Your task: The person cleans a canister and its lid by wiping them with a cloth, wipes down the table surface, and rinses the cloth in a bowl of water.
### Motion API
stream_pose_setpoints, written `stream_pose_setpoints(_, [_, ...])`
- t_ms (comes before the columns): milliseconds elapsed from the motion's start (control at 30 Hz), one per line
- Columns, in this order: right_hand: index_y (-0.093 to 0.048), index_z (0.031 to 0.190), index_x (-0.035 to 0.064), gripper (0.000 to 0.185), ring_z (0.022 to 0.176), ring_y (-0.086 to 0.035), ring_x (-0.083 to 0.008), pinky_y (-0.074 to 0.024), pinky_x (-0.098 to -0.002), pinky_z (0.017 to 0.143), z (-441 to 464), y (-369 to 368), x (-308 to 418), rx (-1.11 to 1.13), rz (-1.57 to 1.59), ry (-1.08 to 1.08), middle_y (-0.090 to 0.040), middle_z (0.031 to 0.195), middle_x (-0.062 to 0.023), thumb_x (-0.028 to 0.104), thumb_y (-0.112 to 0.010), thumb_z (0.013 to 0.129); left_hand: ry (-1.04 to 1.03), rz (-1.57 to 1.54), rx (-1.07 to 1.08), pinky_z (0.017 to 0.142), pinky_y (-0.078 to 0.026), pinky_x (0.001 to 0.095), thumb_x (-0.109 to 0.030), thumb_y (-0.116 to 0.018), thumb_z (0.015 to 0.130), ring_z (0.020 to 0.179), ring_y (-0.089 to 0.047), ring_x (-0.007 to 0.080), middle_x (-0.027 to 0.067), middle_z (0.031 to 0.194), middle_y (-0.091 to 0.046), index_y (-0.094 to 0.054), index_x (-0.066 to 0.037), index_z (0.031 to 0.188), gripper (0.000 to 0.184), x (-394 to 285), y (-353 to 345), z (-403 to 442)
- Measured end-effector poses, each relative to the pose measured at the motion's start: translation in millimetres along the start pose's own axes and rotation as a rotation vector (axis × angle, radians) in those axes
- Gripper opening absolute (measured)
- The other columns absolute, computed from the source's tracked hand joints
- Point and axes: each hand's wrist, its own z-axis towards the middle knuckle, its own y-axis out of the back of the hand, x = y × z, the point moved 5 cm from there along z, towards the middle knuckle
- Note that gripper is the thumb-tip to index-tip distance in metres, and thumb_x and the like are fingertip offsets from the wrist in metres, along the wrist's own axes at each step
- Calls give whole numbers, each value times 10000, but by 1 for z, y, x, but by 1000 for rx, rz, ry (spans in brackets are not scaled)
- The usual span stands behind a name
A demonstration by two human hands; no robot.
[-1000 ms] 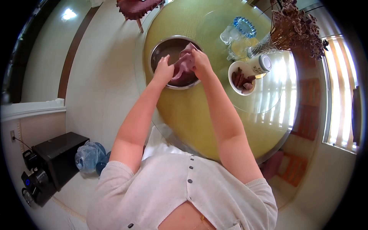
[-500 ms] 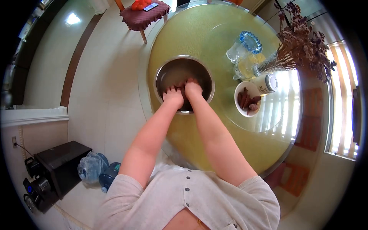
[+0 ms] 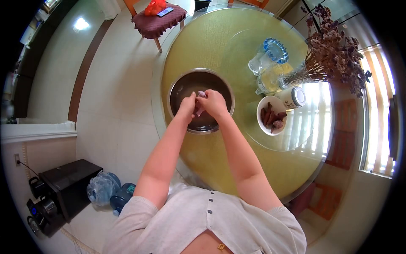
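A steel basin (image 3: 173, 82) with murky water in it stands on the round table. Over the basin, my left hand (image 3: 188, 105) and my right hand (image 3: 214, 103) are close together. Between them both sets of fingers grip a soft, pinkish piece (image 3: 200, 111) that looks like raw meat, though its exact kind is unclear. Part of the piece hangs below the fingers, and the rest is hidden by them. To the right, a white bowl (image 3: 262, 103) holds several dark reddish-brown pieces (image 3: 272, 116).
Beside the bowl lies a white jar (image 3: 292, 97). Behind it are a glass pitcher (image 3: 269, 80), a glass cup (image 3: 255, 64), a blue-rimmed glass dish (image 3: 276, 51) and dried flowers (image 3: 334, 46) in a vase. A chair (image 3: 157, 23) with a phone stands beyond the table (image 3: 203, 40).
Both hands have risen from low in the basin's water and come together. The pinkish piece now shows between their fingers. The view has shifted slightly.
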Motion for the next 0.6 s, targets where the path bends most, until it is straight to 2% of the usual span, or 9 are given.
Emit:
stream_pose_setpoints(33, [-674,864,8,200,732,-674,-241,-524,-361,615,-8,3,3,-7,1,4,-695,820,-123,202,-649,820,155,-280,76,676,-490,556,-376,-467,920,783,-643,308,101,887,-638,-605,-81,1030,344,-12,-8,-20])
stream_pose_setpoints(67, [-662,871,11,192,698,-649,-188,-511,-322,604,-17,-3,4,116,443,-79,-682,797,-93,198,-659,828,331,-547,109,609,-509,539,-380,-440,944,715,-640,283,79,800,-634,-603,-79,991,346,-25,-17,-42])
stream_pose_setpoints(100, [-649,879,14,186,664,-625,-135,-499,-284,593,-27,-9,9,243,884,-157,-669,773,-63,194,-669,836,322,-542,114,609,-509,539,-380,-440,944,715,-640,283,79,800,-634,-603,-79,991,346,-14,-19,-29])
stream_pose_setpoints(133, [-639,895,21,175,690,-582,-73,-479,-234,609,-32,-8,13,252,1011,-198,-637,782,-24,187,-673,850,243,-718,252,591,-529,504,-348,-427,956,717,-643,268,92,828,-636,-592,-66,1009,331,5,-27,-4])
stream_pose_setpoints(200, [-637,911,17,186,701,-588,-82,-482,-242,617,-28,-9,2,161,1041,-217,-641,802,-30,186,-676,846,163,-888,393,574,-549,469,-317,-413,969,718,-645,252,105,855,-637,-582,-54,1026,317,10,-34,2])
stream_pose_setpoints(300, [-626,963,15,269,738,-598,-106,-483,-260,636,-8,-29,-32,28,1046,-168,-643,857,-50,240,-693,831,206,-818,-19,537,-540,356,-209,-479,956,689,-631,193,70,882,-632,-578,-61,988,181,-3,-25,-34])
stream_pose_setpoints(367, [-622,919,27,317,697,-581,-119,-472,-274,614,0,-40,-55,-208,790,-227,-625,814,-50,314,-708,814,244,-784,-65,478,-506,342,-245,-458,969,656,-615,170,32,849,-628,-584,-92,984,198,-14,-27,-53])
stream_pose_setpoints(500, [-584,862,46,353,609,-522,-133,-444,-289,544,-14,-62,-38,78,1331,-413,-583,744,-43,359,-731,790,262,-728,179,459,-428,254,-328,-427,991,629,-560,146,-5,856,-602,-572,-147,1003,232,5,-38,-35])
stream_pose_setpoints(600, [-568,909,32,247,663,-570,-159,-485,-297,588,-14,-64,-36,-38,1363,-295,-589,766,-56,211,-706,808,286,-763,307,459,-469,285,-386,-420,986,627,-582,109,-46,776,-602,-587,-166,913,286,11,-36,-35])
